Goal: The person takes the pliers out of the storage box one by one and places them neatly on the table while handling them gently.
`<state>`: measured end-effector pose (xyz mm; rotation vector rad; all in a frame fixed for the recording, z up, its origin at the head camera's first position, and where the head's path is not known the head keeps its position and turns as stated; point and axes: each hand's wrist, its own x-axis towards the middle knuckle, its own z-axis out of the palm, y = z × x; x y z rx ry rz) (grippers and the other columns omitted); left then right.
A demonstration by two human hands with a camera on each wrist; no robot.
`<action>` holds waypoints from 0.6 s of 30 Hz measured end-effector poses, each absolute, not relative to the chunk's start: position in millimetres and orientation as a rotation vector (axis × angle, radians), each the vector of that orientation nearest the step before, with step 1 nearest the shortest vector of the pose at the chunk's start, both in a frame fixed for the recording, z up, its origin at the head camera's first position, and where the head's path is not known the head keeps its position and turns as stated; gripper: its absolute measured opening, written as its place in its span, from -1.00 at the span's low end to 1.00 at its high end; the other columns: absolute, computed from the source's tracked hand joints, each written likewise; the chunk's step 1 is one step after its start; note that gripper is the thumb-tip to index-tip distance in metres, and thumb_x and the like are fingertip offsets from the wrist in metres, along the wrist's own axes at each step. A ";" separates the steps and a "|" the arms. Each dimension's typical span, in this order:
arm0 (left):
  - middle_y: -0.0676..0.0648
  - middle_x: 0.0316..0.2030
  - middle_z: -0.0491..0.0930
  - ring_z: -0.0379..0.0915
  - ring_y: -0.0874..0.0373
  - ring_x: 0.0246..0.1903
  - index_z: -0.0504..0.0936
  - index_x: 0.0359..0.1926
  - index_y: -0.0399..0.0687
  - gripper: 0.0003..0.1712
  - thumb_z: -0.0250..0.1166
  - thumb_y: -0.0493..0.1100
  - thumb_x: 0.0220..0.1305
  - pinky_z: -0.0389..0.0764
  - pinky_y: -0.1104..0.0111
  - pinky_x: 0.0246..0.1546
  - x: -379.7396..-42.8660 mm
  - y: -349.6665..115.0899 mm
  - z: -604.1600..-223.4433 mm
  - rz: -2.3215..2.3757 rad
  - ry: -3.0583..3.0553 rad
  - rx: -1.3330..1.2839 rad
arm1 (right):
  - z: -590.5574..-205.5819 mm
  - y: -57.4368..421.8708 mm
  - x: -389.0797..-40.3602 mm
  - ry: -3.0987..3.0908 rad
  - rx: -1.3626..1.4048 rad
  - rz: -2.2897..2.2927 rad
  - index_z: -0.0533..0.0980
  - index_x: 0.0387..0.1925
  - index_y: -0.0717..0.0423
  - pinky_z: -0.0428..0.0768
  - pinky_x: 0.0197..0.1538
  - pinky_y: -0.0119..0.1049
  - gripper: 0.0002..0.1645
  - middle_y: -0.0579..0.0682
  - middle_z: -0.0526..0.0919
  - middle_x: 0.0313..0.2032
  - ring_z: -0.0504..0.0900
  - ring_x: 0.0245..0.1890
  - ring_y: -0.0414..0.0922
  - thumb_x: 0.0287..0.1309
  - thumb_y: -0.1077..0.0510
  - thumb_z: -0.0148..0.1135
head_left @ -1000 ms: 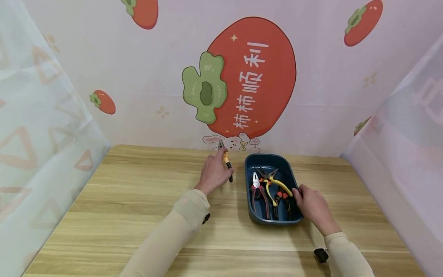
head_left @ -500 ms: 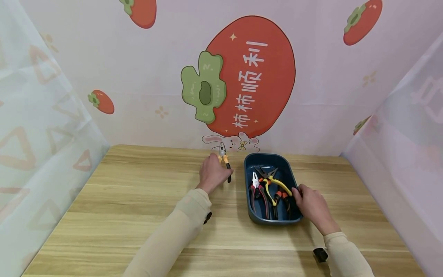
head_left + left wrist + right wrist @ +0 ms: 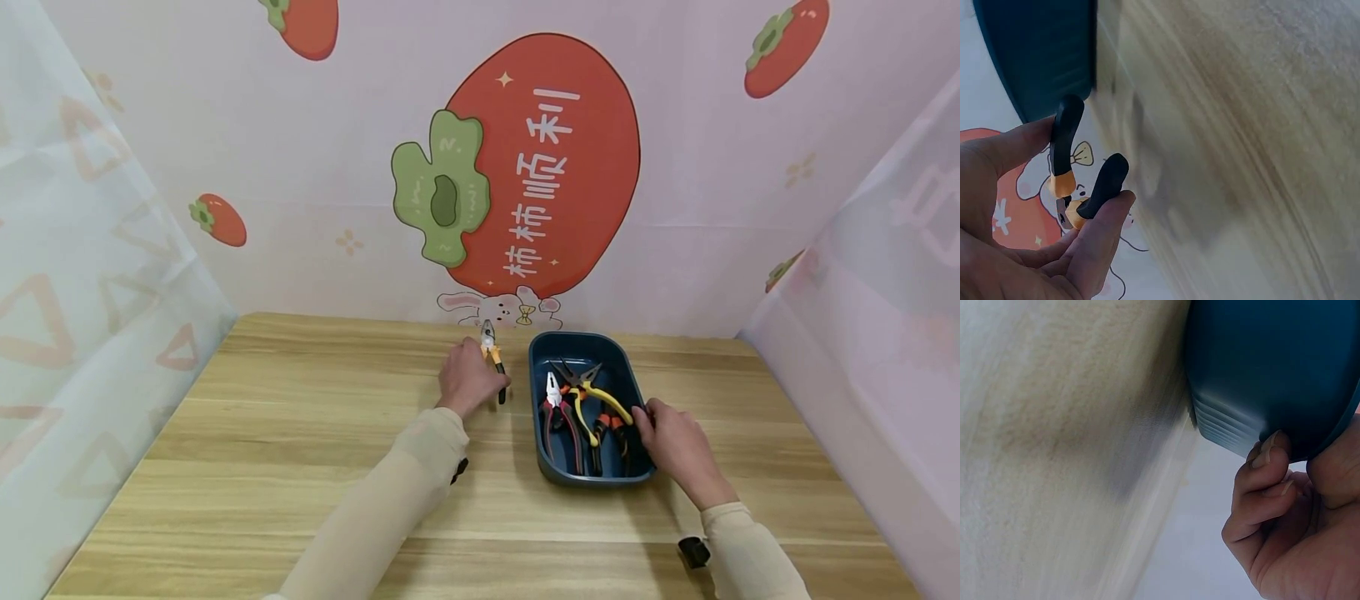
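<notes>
Black and orange handles are pinched in the left hand, with the thumb on one and the fingers on the other. They belong to a pair of pliers, held just above the counter, to the left of the blue tray. Its grey metal nose points at the back wall, a tiny bit to the left, and its black ends come back toward the person. So its long line runs from far to near. The two handles stand apart at the ends, like a small V.

The right hand holds the rim of the blue tray on its right side, fingers curled outside. This tray is deep and smooth, with round corners. In it lie red and black pliers with a shiny nose, pliers with bent yellow handles, and some more orange and black handles.

Both sleeves are cream cloth. The counter has pale brown wood stripes. Behind it, a pinkish white sheet shows a big red fruit and a bunny under it.
</notes>
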<state>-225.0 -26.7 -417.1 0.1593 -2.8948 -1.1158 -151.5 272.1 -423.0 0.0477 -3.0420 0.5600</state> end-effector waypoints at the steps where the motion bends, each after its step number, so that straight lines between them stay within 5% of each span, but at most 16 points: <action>1: -0.12 -0.36 0.51 0.47 -0.02 -0.40 0.49 -0.14 -0.23 -0.39 0.64 -0.03 -0.05 0.55 0.17 -0.40 -225.3 -25.6 -418.1 -1.107 -2.901 0.161 | -423.0 272.0 -151.4 -3.042 0.047 0.559 0.44 -0.42 0.19 0.33 -0.55 -0.24 -0.64 -0.01 0.39 -0.64 0.38 -0.66 -0.09 0.50 0.07 0.05; 18: -0.16 -0.29 0.52 0.49 -0.05 -0.34 0.49 -0.05 -0.26 -0.39 0.61 -0.09 -0.03 0.59 0.09 -0.26 -228.9 -13.3 -431.7 -1.037 -2.937 0.202 | -423.5 272.1 -151.8 -3.043 0.045 0.561 0.45 -0.40 0.20 0.33 -0.54 -0.23 -0.65 0.00 0.40 -0.63 0.38 -0.64 -0.08 0.50 0.07 0.05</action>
